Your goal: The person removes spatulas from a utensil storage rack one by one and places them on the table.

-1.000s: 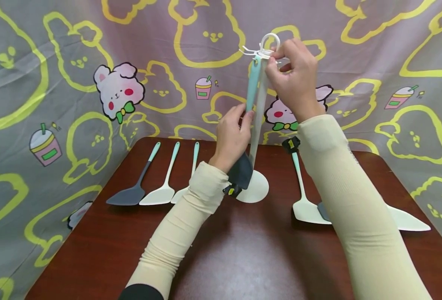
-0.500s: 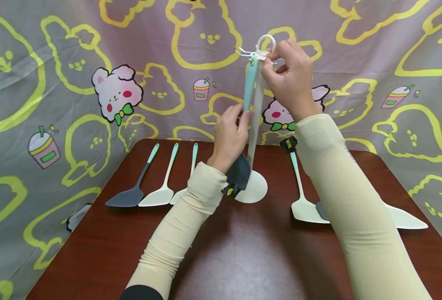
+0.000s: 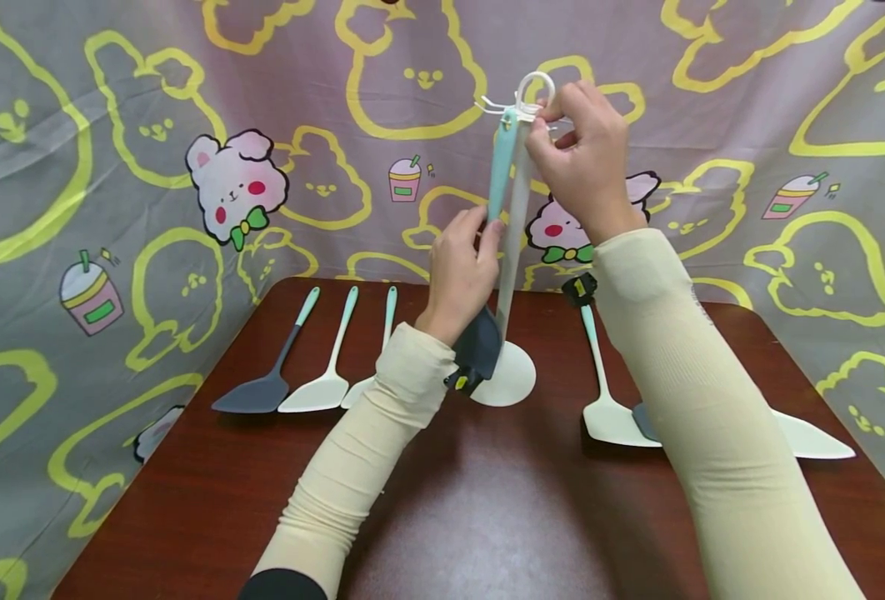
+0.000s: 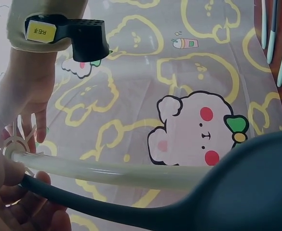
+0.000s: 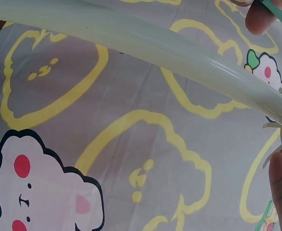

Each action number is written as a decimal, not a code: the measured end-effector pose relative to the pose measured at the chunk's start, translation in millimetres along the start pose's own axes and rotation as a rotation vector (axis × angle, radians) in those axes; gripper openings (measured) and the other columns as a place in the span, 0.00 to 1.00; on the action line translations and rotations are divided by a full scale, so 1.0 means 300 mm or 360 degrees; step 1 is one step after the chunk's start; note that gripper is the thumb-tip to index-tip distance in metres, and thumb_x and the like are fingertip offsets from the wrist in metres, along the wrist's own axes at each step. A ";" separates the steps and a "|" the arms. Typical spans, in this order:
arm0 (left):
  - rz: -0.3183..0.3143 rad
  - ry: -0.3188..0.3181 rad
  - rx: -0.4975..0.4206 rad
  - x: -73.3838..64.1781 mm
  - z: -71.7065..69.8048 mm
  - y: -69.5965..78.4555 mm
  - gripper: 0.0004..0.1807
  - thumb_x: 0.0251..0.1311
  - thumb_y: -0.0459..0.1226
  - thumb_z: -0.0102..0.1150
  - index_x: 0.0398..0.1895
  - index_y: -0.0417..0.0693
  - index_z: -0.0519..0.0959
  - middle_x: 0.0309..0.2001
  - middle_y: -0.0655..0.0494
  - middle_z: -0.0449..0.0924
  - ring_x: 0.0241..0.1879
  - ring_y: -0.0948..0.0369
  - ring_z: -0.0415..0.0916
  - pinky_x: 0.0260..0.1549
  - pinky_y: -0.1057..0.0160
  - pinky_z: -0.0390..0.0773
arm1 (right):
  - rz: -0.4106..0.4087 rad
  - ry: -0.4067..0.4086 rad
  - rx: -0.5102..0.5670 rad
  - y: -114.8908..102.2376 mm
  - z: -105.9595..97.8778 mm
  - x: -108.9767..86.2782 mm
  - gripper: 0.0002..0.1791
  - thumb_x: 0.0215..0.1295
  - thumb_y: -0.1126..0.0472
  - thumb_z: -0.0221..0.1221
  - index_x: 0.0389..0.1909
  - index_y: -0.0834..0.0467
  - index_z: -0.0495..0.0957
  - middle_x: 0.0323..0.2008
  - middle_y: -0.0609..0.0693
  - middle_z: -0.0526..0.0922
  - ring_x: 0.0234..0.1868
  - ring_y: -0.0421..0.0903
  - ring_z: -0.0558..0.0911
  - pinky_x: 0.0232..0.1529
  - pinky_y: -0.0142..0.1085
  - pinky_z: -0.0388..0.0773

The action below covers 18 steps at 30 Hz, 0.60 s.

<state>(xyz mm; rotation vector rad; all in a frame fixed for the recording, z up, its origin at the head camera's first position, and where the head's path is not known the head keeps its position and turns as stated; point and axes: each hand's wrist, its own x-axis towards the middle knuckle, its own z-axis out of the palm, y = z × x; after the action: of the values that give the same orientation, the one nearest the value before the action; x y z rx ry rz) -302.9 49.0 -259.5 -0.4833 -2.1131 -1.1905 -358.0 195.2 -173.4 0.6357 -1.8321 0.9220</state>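
Observation:
My left hand grips a turner by its lower handle; it has a mint-green handle and a dark grey blade. The turner hangs upright, blade down, alongside the pale post of a utensil stand. The holed end of its handle overlaps the hooks at the top of the stand. There my right hand pinches the hooked top between thumb and fingers, just below the white ring. Its thumb lies against the hooks in the right wrist view. The stand's round white base rests on the table.
On the left of the brown table lie a grey turner, a white turner and another white one partly behind the left sleeve. To the right are a white turner and others partly under the right arm. A patterned curtain stands behind.

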 end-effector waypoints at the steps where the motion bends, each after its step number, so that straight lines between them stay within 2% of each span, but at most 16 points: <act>1: 0.0000 0.0003 -0.0001 0.000 0.000 0.000 0.13 0.73 0.39 0.49 0.47 0.41 0.80 0.36 0.49 0.79 0.34 0.56 0.77 0.34 0.62 0.73 | -0.0009 0.0000 0.0000 0.001 0.000 0.000 0.10 0.61 0.63 0.54 0.29 0.69 0.75 0.37 0.60 0.82 0.40 0.43 0.79 0.35 0.15 0.72; 5: 0.0004 0.0017 -0.0008 0.002 0.002 0.003 0.13 0.73 0.38 0.49 0.48 0.41 0.80 0.38 0.48 0.80 0.35 0.56 0.77 0.34 0.62 0.75 | -0.0060 0.0000 -0.0007 0.007 -0.003 -0.002 0.11 0.61 0.63 0.54 0.29 0.69 0.74 0.37 0.62 0.82 0.43 0.51 0.81 0.35 0.15 0.72; 18: 0.0019 0.0043 -0.0012 -0.008 -0.012 0.007 0.12 0.73 0.39 0.50 0.46 0.41 0.80 0.37 0.48 0.80 0.31 0.57 0.76 0.32 0.63 0.73 | -0.0026 -0.0012 -0.0011 0.003 0.000 -0.003 0.10 0.62 0.63 0.54 0.30 0.69 0.74 0.38 0.62 0.81 0.44 0.52 0.81 0.36 0.15 0.72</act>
<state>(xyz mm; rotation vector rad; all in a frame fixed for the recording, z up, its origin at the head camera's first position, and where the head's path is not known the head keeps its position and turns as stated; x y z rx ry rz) -298.8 47.0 -258.5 -0.4797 -2.0806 -1.1922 -358.4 195.9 -174.4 0.6500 -1.8335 0.9030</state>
